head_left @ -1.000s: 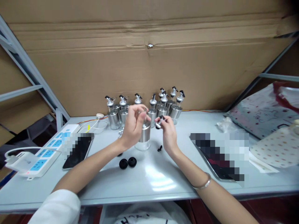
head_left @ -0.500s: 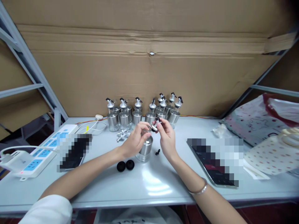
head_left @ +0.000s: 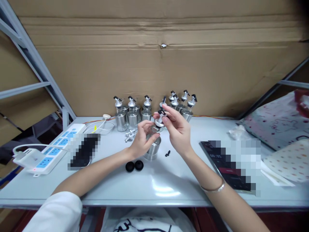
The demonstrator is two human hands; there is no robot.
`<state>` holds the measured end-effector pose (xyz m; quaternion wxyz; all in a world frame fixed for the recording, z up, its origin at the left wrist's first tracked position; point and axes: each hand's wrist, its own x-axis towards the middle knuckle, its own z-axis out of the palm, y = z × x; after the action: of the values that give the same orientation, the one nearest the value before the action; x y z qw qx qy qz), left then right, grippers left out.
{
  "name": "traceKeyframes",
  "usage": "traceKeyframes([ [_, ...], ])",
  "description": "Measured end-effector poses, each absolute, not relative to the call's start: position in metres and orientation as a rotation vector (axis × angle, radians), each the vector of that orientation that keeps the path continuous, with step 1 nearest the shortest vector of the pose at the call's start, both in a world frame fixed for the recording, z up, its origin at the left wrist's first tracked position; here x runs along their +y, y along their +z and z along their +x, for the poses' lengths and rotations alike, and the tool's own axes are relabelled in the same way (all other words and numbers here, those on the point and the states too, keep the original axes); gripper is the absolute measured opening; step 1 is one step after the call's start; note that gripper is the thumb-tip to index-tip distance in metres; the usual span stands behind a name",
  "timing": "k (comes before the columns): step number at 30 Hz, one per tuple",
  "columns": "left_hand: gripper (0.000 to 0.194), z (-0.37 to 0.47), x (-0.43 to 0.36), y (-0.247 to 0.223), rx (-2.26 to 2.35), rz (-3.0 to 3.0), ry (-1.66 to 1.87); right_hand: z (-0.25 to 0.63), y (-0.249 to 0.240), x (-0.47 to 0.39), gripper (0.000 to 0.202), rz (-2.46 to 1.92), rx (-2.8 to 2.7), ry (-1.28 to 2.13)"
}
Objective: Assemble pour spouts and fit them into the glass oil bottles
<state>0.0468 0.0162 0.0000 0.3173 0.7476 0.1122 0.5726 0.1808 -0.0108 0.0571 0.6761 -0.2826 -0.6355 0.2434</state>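
Note:
A glass bottle with a steel sleeve [head_left: 154, 149] stands on the table in front of me. My left hand [head_left: 144, 139] is closed round its clear neck. In the fingers of my right hand [head_left: 178, 129] is a silver pour spout [head_left: 160, 120] with a black flip lid, upright at the bottle's mouth; how deep it sits is hard to make out. Two round black caps [head_left: 134, 166] lie left of the bottle, and a few tiny black parts [head_left: 167, 153] lie right of it. Small silver-white pieces [head_left: 130, 135] are heaped behind my left hand.
Several steel-sleeved bottles [head_left: 132, 118], many with spouts, line the back by the cardboard wall [head_left: 108, 71]. At left are a power strip [head_left: 58, 146], a white cable [head_left: 108, 121] and a dark phone [head_left: 85, 150]. A tablet-like device [head_left: 224, 167] and patterned bags [head_left: 287, 161] occupy the right.
My right hand has turned the spout from tilted to upright and brought it over the bottle's mouth. The left hand still holds the neck. The whole view has shifted slightly.

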Motion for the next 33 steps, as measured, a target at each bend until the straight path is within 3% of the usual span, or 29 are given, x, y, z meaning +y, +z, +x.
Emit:
traceKeyframes([
  [33,0.043,0.049,0.018,-0.001,0.231,2.009,1.529,0.182,0.044,-0.008,0.024,-0.755,-1.617,0.138],
])
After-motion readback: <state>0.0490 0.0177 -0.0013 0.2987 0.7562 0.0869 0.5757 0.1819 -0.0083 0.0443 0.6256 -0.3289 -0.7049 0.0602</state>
